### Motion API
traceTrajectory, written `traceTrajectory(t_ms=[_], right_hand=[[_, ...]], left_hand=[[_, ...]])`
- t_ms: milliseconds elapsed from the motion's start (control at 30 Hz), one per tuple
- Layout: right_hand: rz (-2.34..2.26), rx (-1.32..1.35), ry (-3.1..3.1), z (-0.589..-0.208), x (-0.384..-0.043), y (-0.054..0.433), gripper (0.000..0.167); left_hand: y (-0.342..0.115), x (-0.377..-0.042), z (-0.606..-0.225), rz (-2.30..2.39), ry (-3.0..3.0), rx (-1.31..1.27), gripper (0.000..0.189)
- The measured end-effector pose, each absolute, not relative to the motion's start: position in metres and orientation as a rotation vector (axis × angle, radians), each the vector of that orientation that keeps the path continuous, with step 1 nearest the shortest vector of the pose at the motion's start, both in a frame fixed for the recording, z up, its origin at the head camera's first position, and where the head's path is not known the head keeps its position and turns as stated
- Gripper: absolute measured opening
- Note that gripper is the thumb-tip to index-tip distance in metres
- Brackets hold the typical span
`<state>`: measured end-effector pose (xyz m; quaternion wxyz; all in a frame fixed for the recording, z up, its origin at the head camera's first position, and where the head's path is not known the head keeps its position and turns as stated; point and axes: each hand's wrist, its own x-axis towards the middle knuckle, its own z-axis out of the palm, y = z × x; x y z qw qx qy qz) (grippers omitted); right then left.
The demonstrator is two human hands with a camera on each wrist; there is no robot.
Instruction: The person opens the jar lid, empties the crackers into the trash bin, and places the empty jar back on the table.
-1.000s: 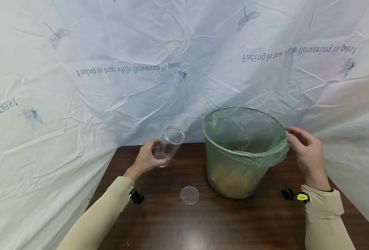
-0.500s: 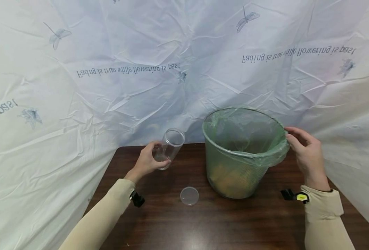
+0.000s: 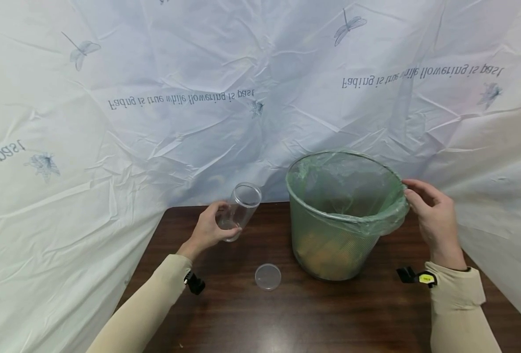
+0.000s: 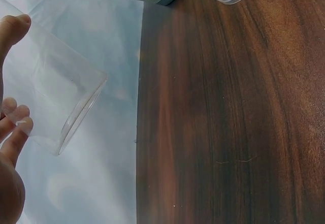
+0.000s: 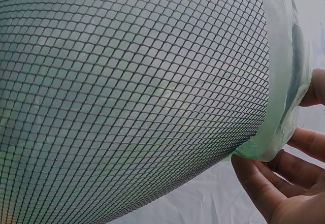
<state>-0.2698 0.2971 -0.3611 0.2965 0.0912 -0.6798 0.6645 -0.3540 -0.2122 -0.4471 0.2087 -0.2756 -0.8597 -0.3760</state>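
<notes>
In the head view my left hand holds a clear plastic jar above the table, thumb on the near side and fingers on the far side. The jar is tilted, its uncovered mouth up and to the right; I see nothing inside. The left wrist view shows the jar's base and the fingertips on its wall. A mesh wastebasket with a green bin liner stands right of centre. My right hand grips its right rim, where the liner folds over; the right wrist view shows fingers against the liner.
A round clear lid lies on the dark wooden table between the left hand and the wastebasket. Something orange-yellow shows through the basket's lower mesh. A white printed sheet hangs behind the table and along both sides.
The jar and my left hand have dropped slightly, toward the near side of the table. My right hand stays at the basket's rim, and the lid has not moved.
</notes>
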Motion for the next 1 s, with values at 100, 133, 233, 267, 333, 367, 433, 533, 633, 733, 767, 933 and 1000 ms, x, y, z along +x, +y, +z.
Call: traceTrajectory(t_ms=[100,133,233,267,333,367,433,533,633,733,767,933,1000], right_hand=[[1.758,0.242,-1.82,-0.3605,-0.2695,0.2973,0.034],[1.76,0.243,-1.819,-0.3603,-0.2695,0.2973,0.034],[1.768,0.243,-1.818,-0.3598,-0.2693,0.2972,0.034],[1.773,0.244,-1.813,-0.3598,-0.2694,0.2971,0.034],[1.779,0.246,-1.807,-0.3599,-0.2693,0.2969,0.034],[1.782,0.246,-1.803,-0.36,-0.2693,0.2968,0.034],[1.789,0.25,-1.793,-0.3605,-0.2695,0.2966,0.034],[1.787,0.248,-1.792,-0.3608,-0.2697,0.2966,0.033],[1.78,0.245,-1.796,-0.361,-0.2699,0.2965,0.033],[1.775,0.24,-1.795,-0.3612,-0.2704,0.2966,0.032],[1.776,0.242,-1.792,-0.3613,-0.2705,0.2966,0.032],[1.823,0.275,-1.759,-0.3618,-0.2694,0.2968,0.032],[1.836,0.284,-1.752,-0.3618,-0.2685,0.2967,0.033]], left_hand=[[-0.212,-0.3536,-0.4473,-1.064,-2.388,-0.759,0.073],[-0.2119,-0.3534,-0.4475,-1.069,-2.389,-0.756,0.073],[-0.2122,-0.3527,-0.4486,-1.07,-2.392,-0.758,0.073],[-0.2123,-0.3523,-0.449,-1.07,-2.394,-0.758,0.073],[-0.2125,-0.3518,-0.45,-1.069,-2.397,-0.752,0.072],[-0.2126,-0.3517,-0.4504,-1.069,-2.397,-0.75,0.071],[-0.2126,-0.3513,-0.4508,-1.068,-2.396,-0.747,0.07],[-0.2123,-0.3505,-0.4511,-1.078,-2.397,-0.743,0.07],[-0.2121,-0.3499,-0.4511,-1.088,-2.397,-0.742,0.07],[-0.2123,-0.3499,-0.4516,-1.093,-2.4,-0.741,0.07],[-0.2126,-0.3499,-0.4519,-1.091,-2.4,-0.743,0.07],[-0.2134,-0.3498,-0.4538,-1.071,-2.406,-0.743,0.069],[-0.2136,-0.3497,-0.4545,-1.067,-2.407,-0.742,0.069]])
